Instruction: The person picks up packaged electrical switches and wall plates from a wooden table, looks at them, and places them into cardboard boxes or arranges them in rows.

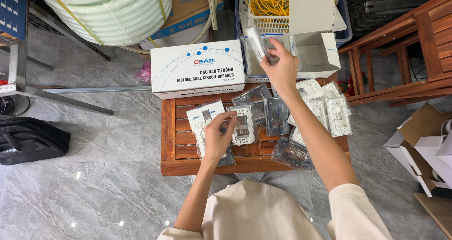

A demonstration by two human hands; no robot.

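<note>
My left hand [219, 135] rests on a stack of plastic-bagged white switch plates [205, 122] at the left of a small wooden slatted table [168, 127], fingers touching the top packet. My right hand [281, 67] is raised over the table's far edge, gripping a clear-bagged switch plate [258, 43] near an open white carton [316, 52]. More bagged plates [335, 113] lie spread across the table's middle and right.
A long white printed box [197, 73] lies at the table's far edge. A white basket of yellow cables [268, 4] sits behind the carton. Coiled white conduit [108, 12] is far left, wooden chairs [414, 52] right, a black bag [28, 139] and open cartons [423, 146] on the floor.
</note>
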